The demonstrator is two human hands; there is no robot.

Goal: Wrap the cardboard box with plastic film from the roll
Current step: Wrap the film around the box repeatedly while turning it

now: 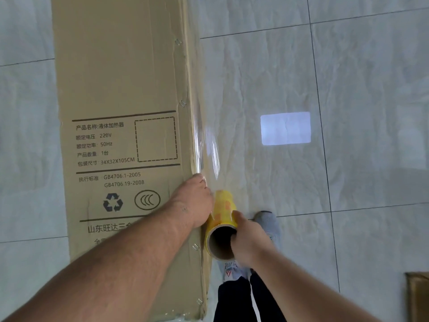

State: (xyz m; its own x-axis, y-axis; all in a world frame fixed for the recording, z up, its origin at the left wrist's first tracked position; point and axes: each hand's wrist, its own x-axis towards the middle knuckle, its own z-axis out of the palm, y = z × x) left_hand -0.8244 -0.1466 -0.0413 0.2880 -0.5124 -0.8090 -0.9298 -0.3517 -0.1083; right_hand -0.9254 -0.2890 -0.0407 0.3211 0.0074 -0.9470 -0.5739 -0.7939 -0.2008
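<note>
- My right hand holds the roll at its near end: fingers hooked into the open core, thumb lying along the yellow outside.
- My left hand lies palm-down on the box at its right edge, just beside the roll's far end. The fingertips curl over that edge out of sight, so I cannot tell whether they grip anything.
- Both forearms run up from the bottom of the view, bare, the left crossing the box's printed face, the right coming in from the lower right.
- The roll points away from me, tilted, close against the box's right side.
- Clear film stretches from the roll up along that side, glossy and creased, with glare on it.
- The box stands tall under me, its brown face printed with a label panel, a recycling mark and staples down the right edge.
- Below the roll I see grey shoes and dark trousers.
- The floor is pale glossy tile with dark grout lines and a bright rectangular reflection.
- A brown cardboard corner shows at the lower right edge.
</note>
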